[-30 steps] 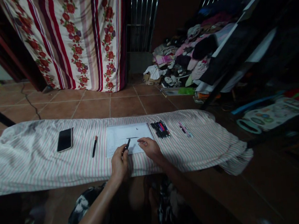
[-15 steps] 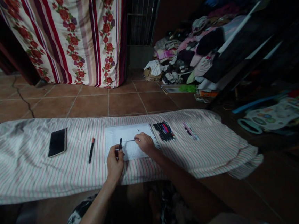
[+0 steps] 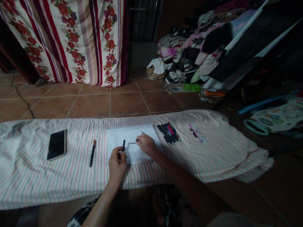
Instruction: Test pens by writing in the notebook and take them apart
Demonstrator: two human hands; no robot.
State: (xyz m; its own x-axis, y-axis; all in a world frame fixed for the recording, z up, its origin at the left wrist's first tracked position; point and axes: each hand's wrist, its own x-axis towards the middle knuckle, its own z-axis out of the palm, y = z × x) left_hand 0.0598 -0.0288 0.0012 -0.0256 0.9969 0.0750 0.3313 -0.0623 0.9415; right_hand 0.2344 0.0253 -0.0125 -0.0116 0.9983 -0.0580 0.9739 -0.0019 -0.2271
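My left hand (image 3: 116,165) is closed round a black pen (image 3: 123,146), its tip pointing away from me over a white spiral notebook (image 3: 128,134). My right hand (image 3: 147,145) lies on the page just to the right. Its fingertips pinch a thin dark rod (image 3: 133,142) that lies flat on the paper and points left toward the pen. The notebook rests on a pink-striped cloth (image 3: 34,173) covering a long low surface.
On the cloth lie a black phone (image 3: 56,144) at the left, a pen with an orange end (image 3: 92,152), a bunch of pens (image 3: 169,133) right of the notebook and a small pack (image 3: 195,132). Behind are the tiled floor, a floral curtain (image 3: 81,35) and a clothes pile (image 3: 189,57).
My right hand slid further up the page and closed on the thin rod. The pen in my left hand turned from slanting right to pointing straight away.
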